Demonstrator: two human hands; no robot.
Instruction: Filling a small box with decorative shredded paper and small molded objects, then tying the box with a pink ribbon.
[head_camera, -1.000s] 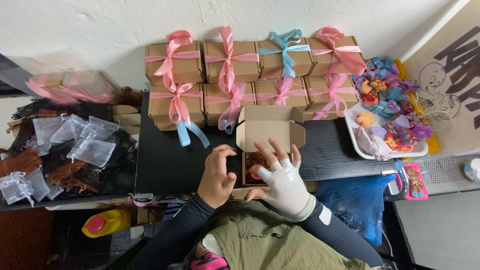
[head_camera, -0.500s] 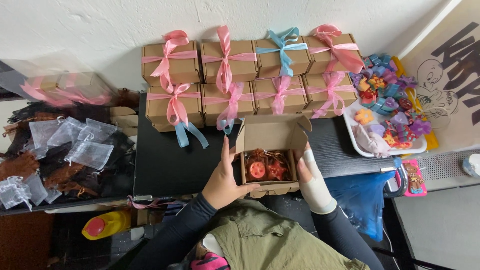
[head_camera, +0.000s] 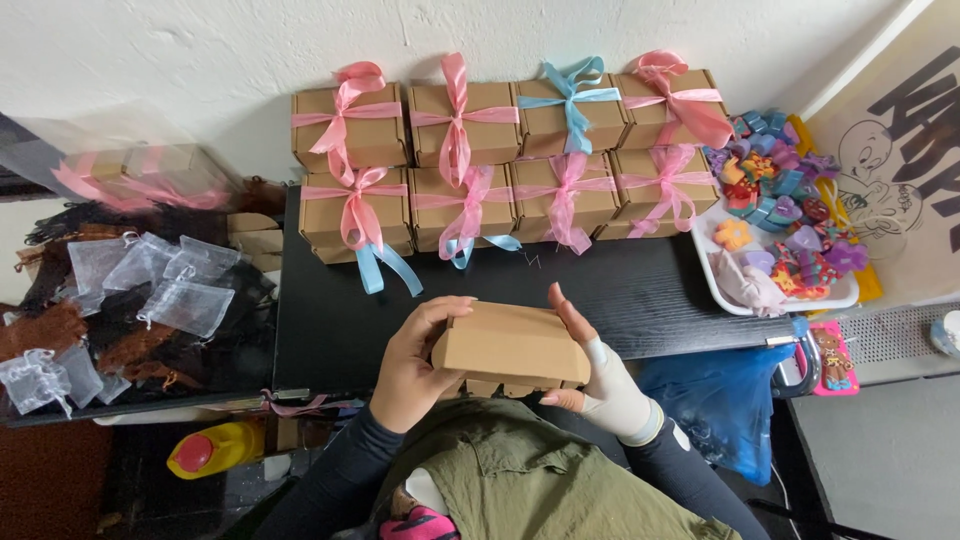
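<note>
Left hand (head_camera: 410, 370) and right hand (head_camera: 590, 375) hide box (head_camera: 510, 345) sides.

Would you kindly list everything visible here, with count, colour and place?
Plain box: one, brown cardboard, lid down, held between both hands.
Ribboned boxes: eight, brown; seven pink bows, one blue; two rows against the wall.
Loose ribbon: light blue, on the table below the left boxes.
Table: one, black.
Tray: one, white, right side, heaped with colourful small shapes.
Organza pouches: several, sheer white, left.
Bottle: one, yellow with red cap, lower left.
Plastic bag: blue, lower right.
Left hand: bare.
Right hand: wrapped in white.
</note>
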